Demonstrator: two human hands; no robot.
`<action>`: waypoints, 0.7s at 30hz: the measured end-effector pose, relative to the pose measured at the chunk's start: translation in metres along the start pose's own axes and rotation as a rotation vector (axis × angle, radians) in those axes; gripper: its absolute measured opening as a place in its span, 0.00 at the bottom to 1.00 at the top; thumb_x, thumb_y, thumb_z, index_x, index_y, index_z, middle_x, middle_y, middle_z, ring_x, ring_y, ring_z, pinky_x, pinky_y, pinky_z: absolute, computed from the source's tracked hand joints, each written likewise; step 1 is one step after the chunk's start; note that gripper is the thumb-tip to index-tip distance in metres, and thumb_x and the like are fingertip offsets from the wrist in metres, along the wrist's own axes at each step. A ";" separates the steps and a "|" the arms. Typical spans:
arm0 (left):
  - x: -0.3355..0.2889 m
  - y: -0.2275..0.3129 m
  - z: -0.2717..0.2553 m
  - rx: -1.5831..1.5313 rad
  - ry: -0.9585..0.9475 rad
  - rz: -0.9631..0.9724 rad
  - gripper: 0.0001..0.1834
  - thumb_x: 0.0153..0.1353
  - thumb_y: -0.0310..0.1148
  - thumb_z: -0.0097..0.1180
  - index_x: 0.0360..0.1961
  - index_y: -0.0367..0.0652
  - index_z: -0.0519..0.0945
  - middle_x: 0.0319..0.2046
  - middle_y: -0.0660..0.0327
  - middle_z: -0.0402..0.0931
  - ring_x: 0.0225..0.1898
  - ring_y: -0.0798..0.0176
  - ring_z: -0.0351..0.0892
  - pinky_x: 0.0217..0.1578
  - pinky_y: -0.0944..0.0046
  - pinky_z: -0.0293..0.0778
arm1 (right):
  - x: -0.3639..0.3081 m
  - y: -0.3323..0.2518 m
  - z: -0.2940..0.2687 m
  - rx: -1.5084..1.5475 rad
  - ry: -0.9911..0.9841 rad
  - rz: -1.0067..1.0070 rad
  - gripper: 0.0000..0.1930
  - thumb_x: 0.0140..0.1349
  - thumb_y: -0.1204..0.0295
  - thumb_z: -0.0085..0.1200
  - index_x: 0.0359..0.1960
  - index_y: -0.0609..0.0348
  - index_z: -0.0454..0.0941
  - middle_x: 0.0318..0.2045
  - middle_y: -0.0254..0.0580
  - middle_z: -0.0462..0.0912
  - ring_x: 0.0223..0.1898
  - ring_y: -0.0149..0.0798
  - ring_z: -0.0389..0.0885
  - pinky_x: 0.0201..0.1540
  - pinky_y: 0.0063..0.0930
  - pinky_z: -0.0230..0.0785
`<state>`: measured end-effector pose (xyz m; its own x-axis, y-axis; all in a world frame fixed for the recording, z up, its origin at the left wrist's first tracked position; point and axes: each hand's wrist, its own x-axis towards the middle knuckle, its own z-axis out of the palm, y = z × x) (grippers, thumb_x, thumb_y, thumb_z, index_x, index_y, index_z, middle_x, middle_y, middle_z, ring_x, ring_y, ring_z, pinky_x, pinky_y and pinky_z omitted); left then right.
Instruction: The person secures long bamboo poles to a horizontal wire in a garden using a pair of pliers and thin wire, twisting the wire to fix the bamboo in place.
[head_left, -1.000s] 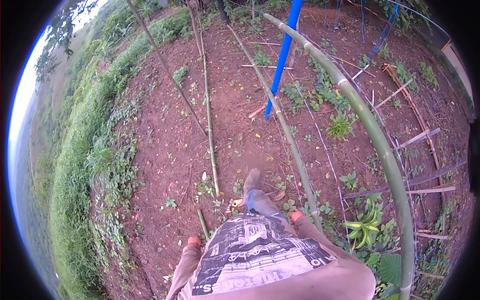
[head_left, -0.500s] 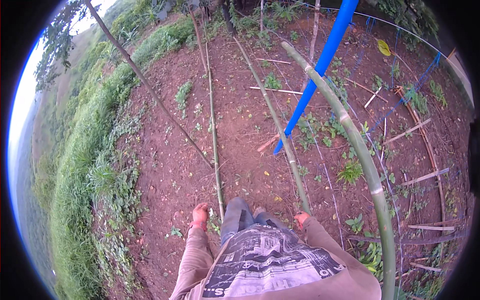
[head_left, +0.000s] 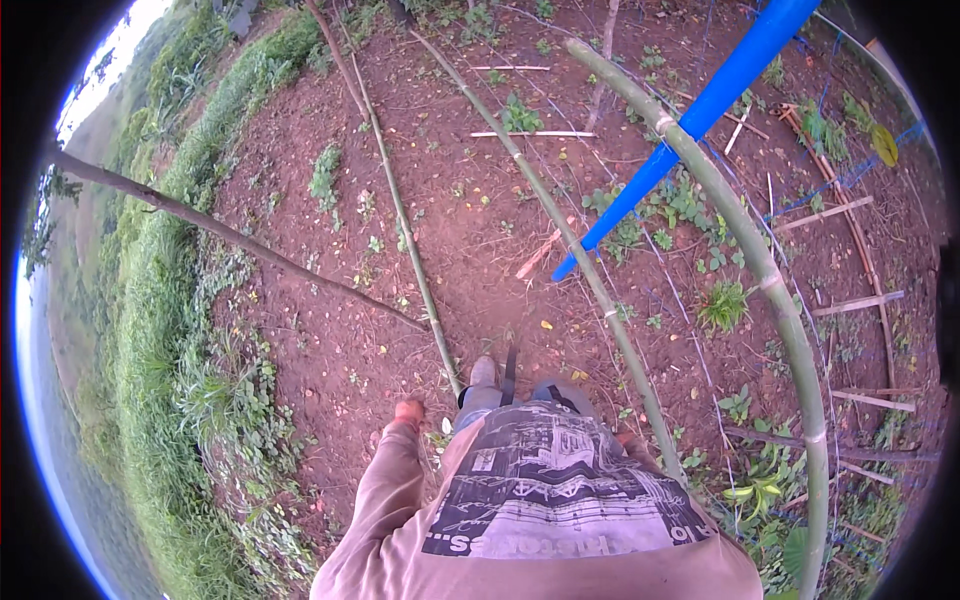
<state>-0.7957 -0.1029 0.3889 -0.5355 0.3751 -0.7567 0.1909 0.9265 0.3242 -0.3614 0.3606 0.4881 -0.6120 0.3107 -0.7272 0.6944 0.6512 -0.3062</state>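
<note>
We stand on red soil looking down our shirt, our left hand (head_left: pixel 408 411) hanging empty and loosely curled beside a thin bamboo pole (head_left: pixel 415 262) lying on the ground, close to it but not touching. Our right hand is hidden behind our body, so we cannot tell its grip. Nothing is picked up yet: the thin pole, a longer pole (head_left: pixel 560 230) and a thick green bamboo (head_left: pixel 760 270) all lie unheld.
</note>
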 end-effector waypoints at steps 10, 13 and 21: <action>0.093 0.068 -0.167 -0.627 0.112 -0.140 0.14 0.69 0.37 0.47 0.43 0.45 0.84 0.33 0.58 0.83 0.30 0.61 0.82 0.26 0.59 0.77 | -0.022 -0.048 0.002 0.150 0.001 0.252 0.21 0.50 0.54 0.61 0.46 0.44 0.85 0.37 0.49 0.87 0.41 0.53 0.86 0.46 0.44 0.78; 0.102 0.082 -0.159 -0.593 0.159 -0.122 0.13 0.67 0.34 0.50 0.44 0.43 0.84 0.30 0.59 0.83 0.30 0.64 0.81 0.28 0.62 0.76 | -0.014 -0.058 0.003 0.124 0.053 0.205 0.19 0.51 0.56 0.61 0.45 0.45 0.86 0.37 0.48 0.87 0.39 0.52 0.86 0.44 0.44 0.79; 0.036 0.169 -0.166 -0.343 0.237 0.318 0.13 0.63 0.32 0.54 0.46 0.46 0.86 0.34 0.53 0.85 0.37 0.61 0.85 0.41 0.62 0.78 | -0.005 -0.057 0.050 0.660 0.448 0.580 0.27 0.50 0.60 0.62 0.53 0.55 0.79 0.44 0.58 0.84 0.47 0.57 0.83 0.52 0.39 0.75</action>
<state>-0.9195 0.0628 0.5111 -0.6738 0.5825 -0.4546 0.1151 0.6905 0.7141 -0.3793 0.2868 0.4783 -0.1018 0.7820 -0.6148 0.9208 -0.1598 -0.3558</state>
